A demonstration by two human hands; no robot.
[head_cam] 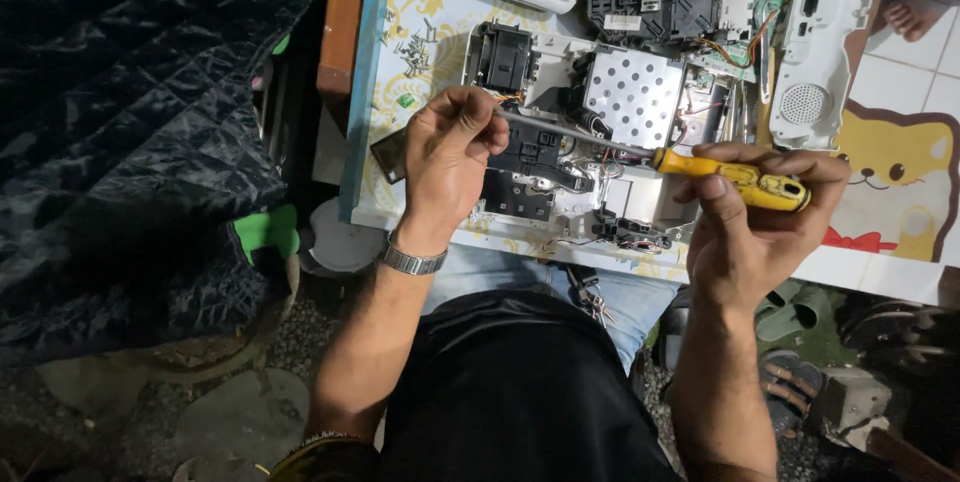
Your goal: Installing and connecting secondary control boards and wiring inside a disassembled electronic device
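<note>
- Holding a screwdriver (700,167) in my right hand (745,232), fingers wrapped tight on the yellow handle, which sticks out to the right past my thumb.
- Its metal shaft runs left and slightly up, over the opened device (600,152), and the tip ends at my left hand (450,147).
- Left hand's curled closed, fingertips pinching the shaft's tip; can't tell if there's a screw in there.
- Handle's yellow with dark scuffs, shaft is plain grey steel.
- Loose screws (412,52) lie on the patterned board (430,2), well left of it.
</note>
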